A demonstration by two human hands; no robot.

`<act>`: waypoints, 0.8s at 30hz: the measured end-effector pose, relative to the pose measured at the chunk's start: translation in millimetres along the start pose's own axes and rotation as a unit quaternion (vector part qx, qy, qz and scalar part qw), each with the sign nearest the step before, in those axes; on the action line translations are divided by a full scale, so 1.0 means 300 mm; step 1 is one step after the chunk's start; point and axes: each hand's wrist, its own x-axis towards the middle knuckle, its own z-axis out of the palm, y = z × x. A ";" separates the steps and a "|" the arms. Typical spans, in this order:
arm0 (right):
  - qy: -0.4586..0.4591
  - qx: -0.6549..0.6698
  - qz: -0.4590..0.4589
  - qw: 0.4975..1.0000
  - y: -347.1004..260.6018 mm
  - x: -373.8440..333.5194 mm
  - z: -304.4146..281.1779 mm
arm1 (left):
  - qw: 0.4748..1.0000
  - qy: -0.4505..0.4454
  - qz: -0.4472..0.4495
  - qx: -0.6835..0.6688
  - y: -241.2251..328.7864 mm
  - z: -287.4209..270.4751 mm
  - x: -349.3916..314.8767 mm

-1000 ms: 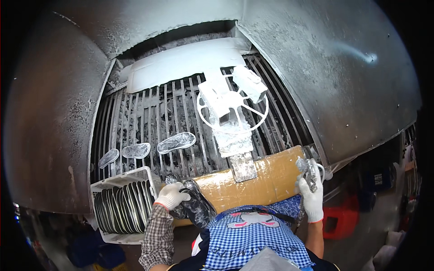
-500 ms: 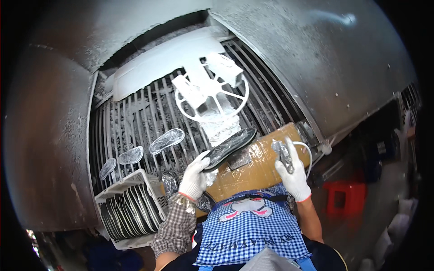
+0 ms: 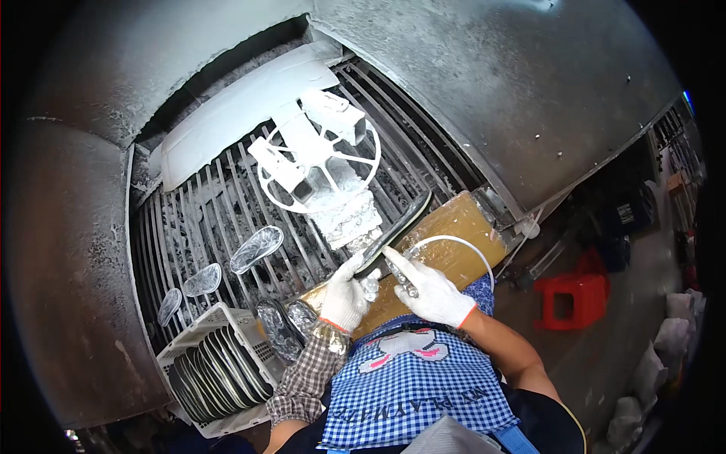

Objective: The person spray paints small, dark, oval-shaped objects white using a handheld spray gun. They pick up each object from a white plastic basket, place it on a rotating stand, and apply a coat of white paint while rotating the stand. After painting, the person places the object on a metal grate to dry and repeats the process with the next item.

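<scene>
My left hand (image 3: 346, 298), in a white glove, is closed on the near end of a dark shoe sole (image 3: 402, 225), held slanting up to the right and turned nearly edge-on. My right hand (image 3: 436, 295), also gloved, is closed round a small silvery tool that looks like a spray gun (image 3: 401, 278), mostly hidden by the fingers. A white hose (image 3: 463, 240) curves beside this hand. My right index finger reaches to the sole's near edge, close to my left hand; whether it touches I cannot tell.
A white-coated wheel (image 3: 333, 175) with blocks stands over a slatted grate (image 3: 204, 227). Plastic-wrapped sole shapes (image 3: 257, 250) lie at left. A white basket (image 3: 240, 333) holds several dark soles. A brown tape-covered board (image 3: 473, 223) lies in front. A red stool (image 3: 571, 299) stands right.
My right hand has moved left with the spray gun, up to the sole. The sole has been turned from showing its broad face to nearly edge-on. The whole view has shifted slightly.
</scene>
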 end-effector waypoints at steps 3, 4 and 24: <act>-0.007 -0.011 -0.002 1.000 0.008 0.016 0.001 | 1.000 0.018 0.004 -0.002 0.007 0.011 -0.001; -0.003 -0.013 0.007 1.000 0.015 0.021 0.001 | 1.000 0.013 -0.001 0.004 0.010 0.007 0.002; 0.232 0.171 0.117 0.950 0.386 0.009 -0.062 | 0.919 -0.107 0.235 0.300 0.304 0.127 -0.146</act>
